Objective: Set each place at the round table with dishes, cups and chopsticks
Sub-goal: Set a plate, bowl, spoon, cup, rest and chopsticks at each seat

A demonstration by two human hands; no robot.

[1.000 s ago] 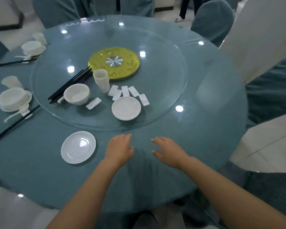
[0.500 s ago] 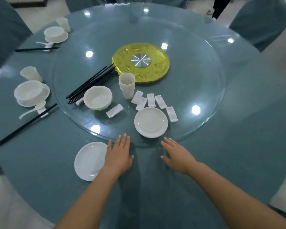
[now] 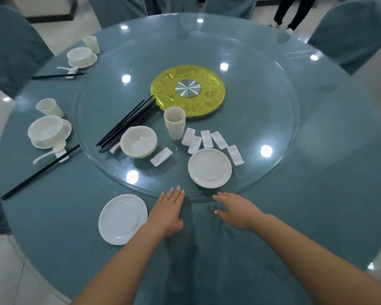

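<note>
My left hand (image 3: 169,211) and my right hand (image 3: 234,211) lie flat and empty on the teal tablecloth, fingertips at the rim of the glass turntable (image 3: 262,119). A white plate (image 3: 123,219) sits on the cloth just left of my left hand. On the turntable stand a stack of white plates (image 3: 209,167), a stack of bowls (image 3: 139,141), a stack of cups (image 3: 174,122), a bundle of black chopsticks (image 3: 129,124) and several white chopstick rests (image 3: 207,138).
Two set places lie at the left: a bowl on a plate (image 3: 48,131) with cup, spoon and chopsticks, and a farther one (image 3: 81,56). A yellow disc (image 3: 187,90) marks the turntable's centre. Covered chairs (image 3: 348,34) ring the table. A person's legs (image 3: 293,12) stand beyond it.
The view has pulled in closer over the table. Both hands have slid forward across the cloth to the turntable's rim, fingers stretched out flat.
</note>
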